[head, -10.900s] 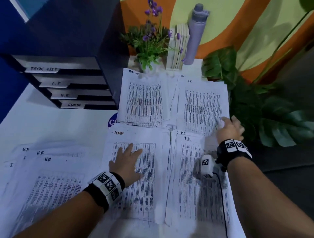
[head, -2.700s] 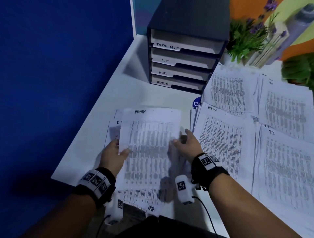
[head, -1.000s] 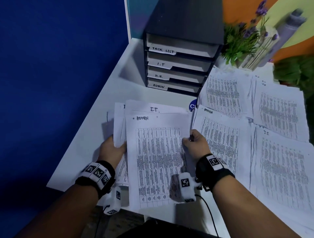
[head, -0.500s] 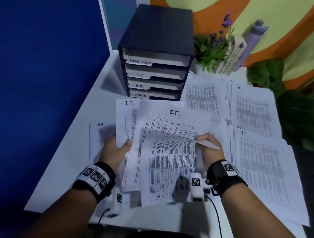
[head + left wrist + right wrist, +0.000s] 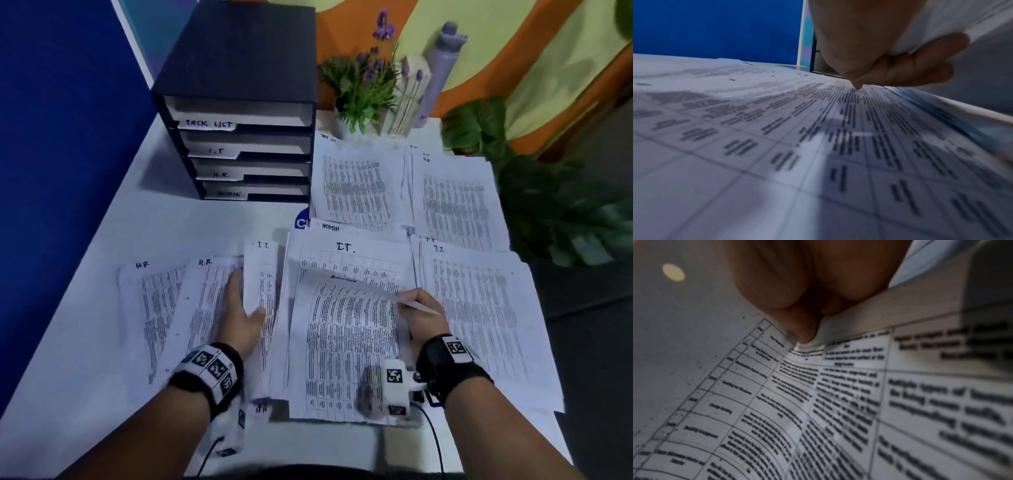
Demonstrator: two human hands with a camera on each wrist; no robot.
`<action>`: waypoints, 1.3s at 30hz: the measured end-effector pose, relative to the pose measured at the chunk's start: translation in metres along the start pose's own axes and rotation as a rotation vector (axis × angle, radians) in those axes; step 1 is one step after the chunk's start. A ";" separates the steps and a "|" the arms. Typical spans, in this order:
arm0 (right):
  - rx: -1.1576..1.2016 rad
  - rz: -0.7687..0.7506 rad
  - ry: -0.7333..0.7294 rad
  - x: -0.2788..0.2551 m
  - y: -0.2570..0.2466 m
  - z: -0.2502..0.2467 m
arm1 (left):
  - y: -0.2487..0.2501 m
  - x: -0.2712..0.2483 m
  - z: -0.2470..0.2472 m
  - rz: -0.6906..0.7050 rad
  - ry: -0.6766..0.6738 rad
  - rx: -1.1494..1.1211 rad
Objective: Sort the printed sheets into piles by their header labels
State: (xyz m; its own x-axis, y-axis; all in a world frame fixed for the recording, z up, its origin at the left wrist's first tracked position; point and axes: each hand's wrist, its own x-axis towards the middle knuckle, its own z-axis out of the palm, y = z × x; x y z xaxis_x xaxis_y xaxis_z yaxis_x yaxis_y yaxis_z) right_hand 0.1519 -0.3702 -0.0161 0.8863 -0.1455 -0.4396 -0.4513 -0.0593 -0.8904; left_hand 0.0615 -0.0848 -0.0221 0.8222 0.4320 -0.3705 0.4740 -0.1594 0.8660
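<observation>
My right hand (image 5: 419,310) pinches the right edge of the top printed sheet (image 5: 346,353), whose upper part is curled over towards me so its header is hidden. Under it lies a sheet headed I.T. (image 5: 346,247). In the right wrist view my fingers (image 5: 807,305) are closed on that curled sheet (image 5: 777,402). My left hand (image 5: 241,308) grips the left edge of the loose stack (image 5: 263,274), the thumb on top. The left wrist view shows paper held between the fingers (image 5: 920,65). Two H.R. sheets (image 5: 154,308) lie fanned to the left.
Four sorted piles lie to the right: task list (image 5: 356,185), H.R. (image 5: 452,202), admin (image 5: 330,226), I.T. (image 5: 479,308). A black labelled drawer unit (image 5: 239,137) stands at the back. Behind the piles are a potted flower (image 5: 363,89) and a bottle (image 5: 442,65). A leafy plant (image 5: 548,205) is far right.
My right hand has bent the top of the admin sheet over towards me, which uncovered the I.T. sheet beneath. The loose sheets on the left have spread, so two H.R. headers show.
</observation>
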 end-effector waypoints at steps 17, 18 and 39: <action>0.124 -0.026 -0.155 0.010 0.003 0.007 | 0.001 0.000 0.013 -0.134 0.004 0.000; 0.123 -0.036 -0.151 0.011 0.005 0.006 | -0.002 0.002 0.012 -0.149 0.021 -0.007; 0.163 -0.063 -0.192 0.017 0.013 0.001 | -0.012 0.004 0.017 -0.159 -0.050 -0.058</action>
State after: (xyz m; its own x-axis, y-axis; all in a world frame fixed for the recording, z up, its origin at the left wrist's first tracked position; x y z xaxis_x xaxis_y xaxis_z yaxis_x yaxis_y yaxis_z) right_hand 0.1611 -0.3724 -0.0351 0.9226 0.0449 -0.3832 -0.3858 0.0999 -0.9172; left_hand 0.0648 -0.0966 -0.0399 0.7538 0.4030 -0.5190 0.5813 -0.0407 0.8127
